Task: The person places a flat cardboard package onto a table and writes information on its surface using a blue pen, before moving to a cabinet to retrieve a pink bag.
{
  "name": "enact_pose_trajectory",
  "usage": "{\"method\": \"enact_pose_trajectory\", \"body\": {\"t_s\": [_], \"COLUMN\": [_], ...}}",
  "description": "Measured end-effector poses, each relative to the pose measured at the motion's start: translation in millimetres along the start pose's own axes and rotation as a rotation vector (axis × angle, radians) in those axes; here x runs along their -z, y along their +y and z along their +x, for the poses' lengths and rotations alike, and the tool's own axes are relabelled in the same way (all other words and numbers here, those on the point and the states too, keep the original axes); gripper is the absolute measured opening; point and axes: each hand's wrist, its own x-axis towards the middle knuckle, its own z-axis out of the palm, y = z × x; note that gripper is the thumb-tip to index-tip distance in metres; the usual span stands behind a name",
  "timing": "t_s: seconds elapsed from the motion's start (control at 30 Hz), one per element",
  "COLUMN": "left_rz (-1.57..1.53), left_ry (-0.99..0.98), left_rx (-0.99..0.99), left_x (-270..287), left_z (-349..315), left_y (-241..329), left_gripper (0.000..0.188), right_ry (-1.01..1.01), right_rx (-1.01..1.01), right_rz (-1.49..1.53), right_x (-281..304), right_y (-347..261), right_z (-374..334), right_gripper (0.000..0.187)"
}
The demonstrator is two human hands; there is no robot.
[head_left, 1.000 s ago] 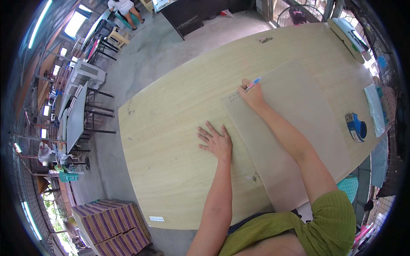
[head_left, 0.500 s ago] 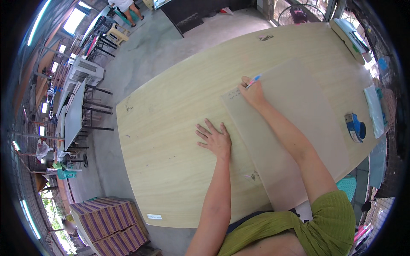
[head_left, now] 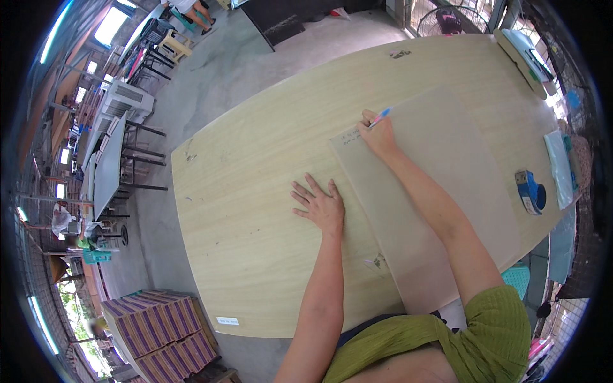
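Observation:
My right hand (head_left: 378,133) grips a pen (head_left: 381,117) with a blue and pink barrel, close to the far left corner of a large brown paper sheet (head_left: 440,166). Small handwritten lines (head_left: 349,136) stand on the sheet just left of that hand; the pen's tip is hidden behind the fingers. My left hand (head_left: 324,203) lies flat on the bare wooden tabletop (head_left: 255,210), fingers spread and holding nothing, a little left of the sheet's edge. My right forearm crosses over the paper.
A blue tape dispenser (head_left: 530,191) sits at the table's right side. Beyond it lie a pale blue plastic packet (head_left: 559,167) and, at the far right corner, stacked boards or folders (head_left: 523,60). Stacked cartons (head_left: 159,332) stand on the floor at lower left. A person (head_left: 190,9) stands far off.
The view has shifted slightly. A little more writing shows beside my right hand, which has moved very slightly to the right with the pen. My left hand stays flat in place.

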Motion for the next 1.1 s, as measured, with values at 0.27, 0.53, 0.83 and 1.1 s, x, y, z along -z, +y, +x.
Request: {"method": "enact_pose_trajectory", "body": {"t_s": [0.27, 0.53, 0.83, 1.1], "left_rz": [-0.002, -0.003, -0.022, -0.023], "left_ry": [-0.018, -0.014, 0.031, 0.029], "left_rx": [0.009, 0.004, -0.013, -0.016], "left_x": [2, 3, 3, 1], "left_z": [0, -1, 0, 0], "left_y": [0, 2, 1, -1], "left_gripper": [0.071, 0.071, 0.071, 0.071], "right_ry": [0.025, 0.007, -0.005, 0.022], "right_rx": [0.012, 0.006, 0.031, -0.003], "right_rz": [-0.027, -0.029, -0.064, 0.001], "right_x": [7, 5, 5, 7], "right_y": [-3, 1, 7, 1], "right_z": [0, 2, 2, 0], "right_gripper": [0.02, 0.02, 0.02, 0.019]}}
